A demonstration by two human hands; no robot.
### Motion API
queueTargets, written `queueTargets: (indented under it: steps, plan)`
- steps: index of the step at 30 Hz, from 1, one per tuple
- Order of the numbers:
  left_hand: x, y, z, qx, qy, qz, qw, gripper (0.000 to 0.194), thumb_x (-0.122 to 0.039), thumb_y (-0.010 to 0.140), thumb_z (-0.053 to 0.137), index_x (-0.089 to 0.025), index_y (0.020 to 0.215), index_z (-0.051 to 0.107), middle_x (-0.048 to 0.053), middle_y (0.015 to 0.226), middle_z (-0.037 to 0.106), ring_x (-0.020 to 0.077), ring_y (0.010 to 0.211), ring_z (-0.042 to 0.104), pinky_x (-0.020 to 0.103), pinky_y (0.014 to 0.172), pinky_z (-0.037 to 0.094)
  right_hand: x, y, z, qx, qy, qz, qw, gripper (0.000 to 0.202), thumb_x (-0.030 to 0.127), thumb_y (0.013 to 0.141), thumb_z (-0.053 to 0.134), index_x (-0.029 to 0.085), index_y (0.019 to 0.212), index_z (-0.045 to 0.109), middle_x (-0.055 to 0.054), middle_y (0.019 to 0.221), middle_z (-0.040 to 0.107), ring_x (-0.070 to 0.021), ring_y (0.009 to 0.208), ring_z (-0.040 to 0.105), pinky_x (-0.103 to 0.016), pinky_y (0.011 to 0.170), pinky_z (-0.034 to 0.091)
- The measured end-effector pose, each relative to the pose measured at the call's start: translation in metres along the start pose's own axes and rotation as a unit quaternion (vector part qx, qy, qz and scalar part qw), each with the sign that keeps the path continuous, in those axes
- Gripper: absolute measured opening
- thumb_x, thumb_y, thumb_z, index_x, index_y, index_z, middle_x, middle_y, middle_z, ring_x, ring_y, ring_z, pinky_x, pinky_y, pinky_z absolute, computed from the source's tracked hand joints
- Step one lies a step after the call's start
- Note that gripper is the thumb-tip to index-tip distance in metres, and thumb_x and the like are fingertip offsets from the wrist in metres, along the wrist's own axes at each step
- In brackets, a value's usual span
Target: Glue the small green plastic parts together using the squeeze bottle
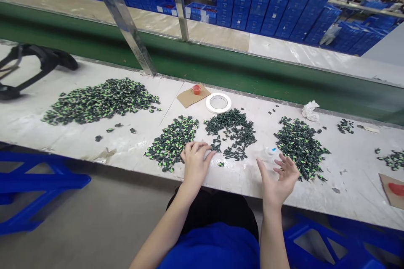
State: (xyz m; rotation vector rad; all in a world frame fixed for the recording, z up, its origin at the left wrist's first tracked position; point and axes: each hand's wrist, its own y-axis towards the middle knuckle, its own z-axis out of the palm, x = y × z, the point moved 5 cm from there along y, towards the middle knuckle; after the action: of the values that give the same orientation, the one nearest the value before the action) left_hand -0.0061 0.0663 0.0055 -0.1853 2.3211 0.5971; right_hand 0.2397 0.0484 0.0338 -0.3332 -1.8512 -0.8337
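Head view, and from where I sit the nearest things are the two hands at the front edge of the worktop [132,151]: the left hand [195,162] rests palm down with its fingers [202,148] curled loosely onto the small dark parts of the middle pile [232,132], pinching nothing that I can make out; the right hand [279,176] hangs just above the surface, palm turned inward, fingers spread and empty. Just beyond it lies a small clear bottle with a blue tip [270,151], on its side I think, beside the right pile [299,145]. I judge that bottle the main risk: a sweep of the right hand could knock it into the parts or off the near edge. The green-and-black pile [172,139] sits touching the left hand, so a careless drag could mix it with the middle pile. Farther back are a white tape roll [218,103] and an orange cap on cardboard [196,89], then a large pile [101,101] to the left, the green conveyor belt [221,67], and stacked blue crates [268,0]. I can read no writing or brand anywhere.
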Motion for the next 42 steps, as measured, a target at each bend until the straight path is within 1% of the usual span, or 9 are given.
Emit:
queueTargets:
  steps: [3, 6, 9, 15, 19, 23, 27, 35, 42]
  plan:
    - [-0.003, 0.000, 0.002, 0.034, -0.014, 0.008, 0.999, 0.005, -0.023, 0.081, 0.067, -0.027, 0.081, 0.070, 0.006, 0.094, 0.072, 0.0320, 0.100, 0.053, 0.046, 0.082, 0.034, 0.015, -0.015, -0.002, -0.006, 0.012, -0.043, 0.999, 0.047, 0.033, 0.066, 0.080, 0.019, 0.103, 0.055, -0.008, 0.098, 0.063, -0.0180, 0.078, 0.061, -0.032, 0.066, 0.050]
    - [-0.013, -0.002, 0.000, 0.082, -0.042, 0.041, 0.995, 0.014, -0.019, 0.086, 0.059, -0.028, 0.090, 0.069, 0.004, 0.091, 0.074, 0.0272, 0.095, 0.057, 0.042, 0.082, 0.033, 0.017, -0.030, 0.019, 0.134, 0.068, 0.020, 0.988, 0.031, 0.032, 0.073, 0.075, 0.018, 0.097, 0.061, -0.005, 0.084, 0.066, -0.0157, 0.069, 0.063, -0.030, 0.063, 0.054]
    - [-0.030, -0.010, -0.002, 0.153, -0.083, 0.099, 0.980, 0.022, -0.018, 0.092, 0.050, -0.029, 0.098, 0.067, 0.001, 0.093, 0.074, 0.0213, 0.091, 0.060, 0.039, 0.084, 0.033, 0.015, -0.043, 0.045, 0.277, 0.138, 0.110, 0.945, 0.035, 0.034, 0.074, 0.074, 0.018, 0.104, 0.064, -0.005, 0.083, 0.069, -0.0170, 0.072, 0.067, -0.031, 0.065, 0.058]
    - [-0.042, -0.022, -0.009, 0.189, -0.073, 0.107, 0.973, 0.023, -0.016, 0.094, 0.046, -0.027, 0.104, 0.064, 0.000, 0.091, 0.074, 0.0187, 0.095, 0.061, 0.041, 0.094, 0.027, 0.015, -0.048, 0.062, 0.360, 0.152, 0.110, 0.914, 0.014, 0.033, 0.078, 0.069, 0.020, 0.083, 0.072, -0.005, 0.085, 0.070, -0.0181, 0.079, 0.068, -0.031, 0.072, 0.059]
    - [-0.031, -0.024, -0.007, 0.162, -0.020, 0.083, 0.983, 0.024, -0.018, 0.088, 0.060, -0.024, 0.110, 0.062, 0.003, 0.100, 0.074, 0.0232, 0.104, 0.058, 0.044, 0.095, 0.027, 0.006, -0.047, 0.056, 0.344, 0.103, 0.105, 0.928, 0.019, 0.037, 0.080, 0.066, 0.021, 0.083, 0.073, -0.006, 0.088, 0.071, -0.0199, 0.083, 0.068, -0.032, 0.075, 0.058]
    - [-0.024, -0.027, -0.001, 0.116, 0.039, 0.099, 0.988, 0.014, -0.017, 0.083, 0.067, -0.024, 0.094, 0.068, 0.006, 0.110, 0.070, 0.0288, 0.111, 0.053, 0.045, 0.090, 0.031, -0.005, -0.047, 0.054, 0.305, 0.068, 0.149, 0.938, 0.030, 0.045, 0.074, 0.069, 0.018, 0.088, 0.072, -0.008, 0.085, 0.073, -0.0213, 0.077, 0.069, -0.034, 0.072, 0.058]
    - [-0.025, -0.026, 0.004, 0.123, 0.036, 0.091, 0.988, 0.013, -0.012, 0.083, 0.065, -0.024, 0.087, 0.069, 0.005, 0.111, 0.069, 0.0300, 0.112, 0.052, 0.044, 0.086, 0.035, -0.008, -0.050, 0.061, 0.305, 0.072, 0.164, 0.935, 0.035, 0.046, 0.070, 0.073, 0.016, 0.089, 0.071, -0.007, 0.078, 0.073, -0.0210, 0.072, 0.069, -0.035, 0.069, 0.059]
    - [-0.022, -0.026, 0.005, 0.168, -0.062, 0.009, 0.984, 0.016, -0.011, 0.085, 0.058, -0.025, 0.086, 0.067, 0.003, 0.090, 0.072, 0.0271, 0.107, 0.056, 0.047, 0.093, 0.036, -0.002, -0.053, 0.064, 0.315, 0.094, 0.154, 0.932, 0.028, 0.040, 0.072, 0.072, 0.017, 0.087, 0.070, -0.006, 0.077, 0.072, -0.0194, 0.072, 0.069, -0.032, 0.067, 0.059]
    - [-0.013, -0.028, 0.004, 0.183, -0.230, -0.074, 0.953, 0.012, -0.023, 0.083, 0.061, -0.024, 0.091, 0.070, 0.005, 0.094, 0.064, 0.0200, 0.093, 0.063, 0.040, 0.091, 0.049, 0.014, -0.052, 0.059, 0.339, 0.107, 0.047, 0.933, 0.015, 0.029, 0.081, 0.065, 0.021, 0.093, 0.069, -0.004, 0.083, 0.069, -0.0159, 0.074, 0.068, -0.028, 0.067, 0.060]
